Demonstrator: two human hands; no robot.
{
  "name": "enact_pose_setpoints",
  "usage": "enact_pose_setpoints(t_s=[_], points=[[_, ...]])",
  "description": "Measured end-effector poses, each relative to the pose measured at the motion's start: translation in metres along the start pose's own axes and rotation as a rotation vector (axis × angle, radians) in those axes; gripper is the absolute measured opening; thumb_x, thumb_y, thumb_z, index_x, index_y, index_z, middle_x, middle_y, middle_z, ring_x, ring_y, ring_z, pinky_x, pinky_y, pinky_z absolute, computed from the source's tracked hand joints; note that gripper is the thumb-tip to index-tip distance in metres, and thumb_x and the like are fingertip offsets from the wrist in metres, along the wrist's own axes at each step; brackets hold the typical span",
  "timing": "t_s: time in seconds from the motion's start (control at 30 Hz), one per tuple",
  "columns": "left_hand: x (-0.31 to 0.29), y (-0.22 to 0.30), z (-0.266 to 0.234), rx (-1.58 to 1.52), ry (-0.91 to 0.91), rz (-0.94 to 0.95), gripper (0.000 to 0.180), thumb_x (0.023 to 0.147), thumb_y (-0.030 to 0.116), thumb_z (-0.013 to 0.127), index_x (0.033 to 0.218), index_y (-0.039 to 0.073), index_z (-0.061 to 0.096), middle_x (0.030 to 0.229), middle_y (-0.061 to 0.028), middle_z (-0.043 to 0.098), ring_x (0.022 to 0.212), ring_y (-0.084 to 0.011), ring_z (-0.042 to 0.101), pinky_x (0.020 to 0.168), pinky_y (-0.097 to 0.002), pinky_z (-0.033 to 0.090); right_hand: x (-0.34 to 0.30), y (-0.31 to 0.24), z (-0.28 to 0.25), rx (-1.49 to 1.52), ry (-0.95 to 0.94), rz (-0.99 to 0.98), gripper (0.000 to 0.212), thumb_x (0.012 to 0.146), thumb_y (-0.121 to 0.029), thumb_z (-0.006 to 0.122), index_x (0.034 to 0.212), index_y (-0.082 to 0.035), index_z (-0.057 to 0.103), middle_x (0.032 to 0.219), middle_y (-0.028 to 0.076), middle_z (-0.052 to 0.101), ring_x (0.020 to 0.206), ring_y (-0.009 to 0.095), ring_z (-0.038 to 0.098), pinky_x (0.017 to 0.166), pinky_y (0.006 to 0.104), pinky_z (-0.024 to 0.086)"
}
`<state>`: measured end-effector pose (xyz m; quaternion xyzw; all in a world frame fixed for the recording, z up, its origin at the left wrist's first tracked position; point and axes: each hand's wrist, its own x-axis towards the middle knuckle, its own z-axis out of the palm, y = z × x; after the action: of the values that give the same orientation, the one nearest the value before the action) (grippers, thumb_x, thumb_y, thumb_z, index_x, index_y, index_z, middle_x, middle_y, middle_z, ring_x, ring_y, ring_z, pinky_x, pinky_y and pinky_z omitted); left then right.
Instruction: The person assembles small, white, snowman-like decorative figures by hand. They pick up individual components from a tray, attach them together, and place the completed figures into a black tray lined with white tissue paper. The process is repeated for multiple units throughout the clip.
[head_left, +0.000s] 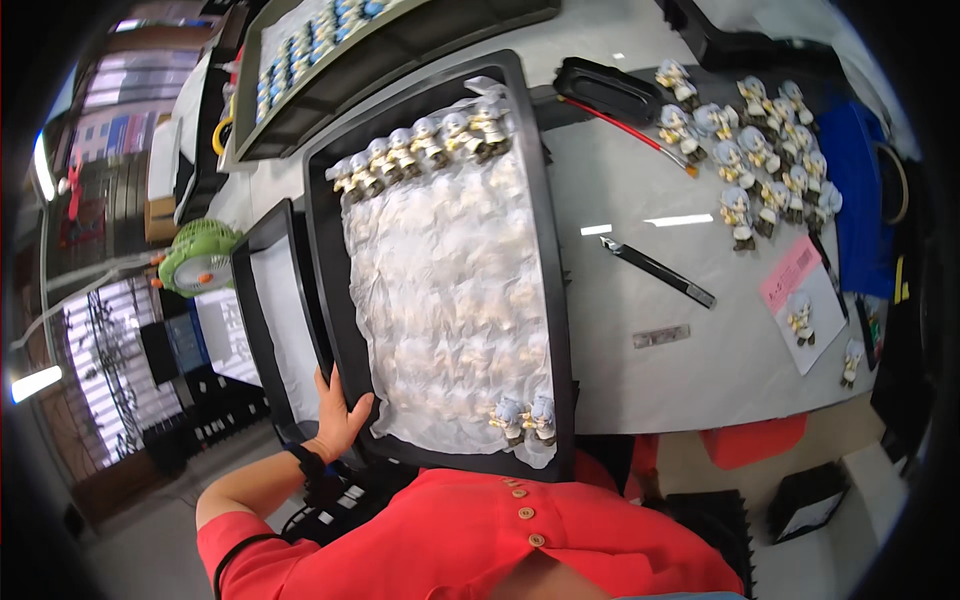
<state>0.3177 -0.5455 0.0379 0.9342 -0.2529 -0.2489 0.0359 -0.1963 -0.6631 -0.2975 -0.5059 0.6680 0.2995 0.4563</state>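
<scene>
Smaller black tray: it stands at the far left with a white lining, just beside the larger one.
Left hand: the left hand (340,415) is at the near left wall of the large black tray (557,300); the thumb and the fingers stand apart with this wall between them, so they seem to hold the tray by it. No figurine is in these fingers.
Far row: about seven figurines (428,140) lie side by side across the far end of the tray, well apart from the fingers.
Wrinkled sheet: the whitish sheet (440,250) shows between the far row and the near corner; pale shapes appear below it, but I cannot tell what they are.
Near pair: two figurines (540,418) lie at the near right corner, across the sheet from the fingers.
Progress: in my judgement, this layer is at an early stage, with one row and one pair laid.
Loose group: many more figurines (758,148) are outside the tray, on the right part of the worktop (610,370), farthest from the fingers.
Card: one figurine lies on the pink and white card (788,278), another near it.
Right hand: not visible; I cannot tell its fingers' state.
</scene>
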Motion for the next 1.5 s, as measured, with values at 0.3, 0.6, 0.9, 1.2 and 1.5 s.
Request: enact_pose_setpoints(t_s=[0.3, 0.6, 0.9, 1.2, 1.5], points=[[-0.016, 0.0, 0.026, -0.124, 0.293, 0.136, 0.078, 0.074, 0.016, 0.062, 0.14, 0.008, 0.022, 0.133, -0.0281, 0.026, 0.119, -0.0426, 0.037, 0.099, -0.0406, 0.033, 0.019, -0.117, 0.085, 0.005, -0.04, -0.272, 0.077, 0.066, -0.038, 0.077, 0.125, -0.003, 0.044, 0.105, 0.01, 0.062, 0.097, 0.022, 0.059, 0.086, 0.0346, 0.047], [-0.001, -0.026, 0.023, -0.245, 0.205, 0.21, 0.092, 0.075, 0.036, 0.068, 0.143, 0.01, 0.012, 0.138, -0.0309, 0.017, 0.126, -0.0421, 0.029, 0.103, -0.0377, 0.03, 0.089, -0.048, 0.052, 0.074, -0.018, -0.36, 0.074, 0.068, -0.038, 0.076, 0.126, -0.004, 0.044, 0.104, 0.009, 0.062, 0.096, 0.021, 0.059, 0.085, 0.0343, 0.047], [0.006, -0.003, -0.03, -0.767, 0.092, 0.315, 0.088, 0.077, 0.042, 0.066, 0.142, 0.006, 0.018, 0.142, -0.0203, 0.014, 0.131, -0.0331, 0.021, 0.106, -0.0402, 0.024, 0.118, 0.023, -0.064, 0.255, -0.173, -0.187, 0.071, 0.07, -0.037, 0.075, 0.126, -0.006, 0.044, 0.104, 0.008, 0.062, 0.095, 0.021, 0.06, 0.084, 0.034, 0.048], [0.023, -0.019, -0.026, -0.846, 0.092, 0.432, 0.073, 0.08, 0.036, 0.064, 0.139, 0.009, 0.03, 0.145, -0.0244, 0.01, 0.136, -0.0341, 0.009, 0.109, -0.0366, 0.014, -0.083, -0.098, -0.225, -0.087, -0.309, -0.238, 0.062, 0.078, -0.036, 0.069, 0.127, -0.006, 0.045, 0.101, 0.005, 0.063, 0.089, 0.016, 0.06, 0.079, 0.0319, 0.048], [0.036, -0.024, -0.016, -0.813, -0.028, 0.593, 0.065, 0.081, 0.039, 0.063, 0.135, 0.012, 0.038, 0.143, -0.0223, 0.021, 0.133, -0.0335, 0.021, 0.106, -0.0358, 0.024, -0.376, -0.326, -0.266, -0.33, 0.016, -1.376, 0.043, 0.082, -0.009, 0.058, 0.124, -0.008, 0.048, 0.089, 0.004, 0.062, 0.074, 0.007, 0.053, 0.064, 0.0201, 0.044]])
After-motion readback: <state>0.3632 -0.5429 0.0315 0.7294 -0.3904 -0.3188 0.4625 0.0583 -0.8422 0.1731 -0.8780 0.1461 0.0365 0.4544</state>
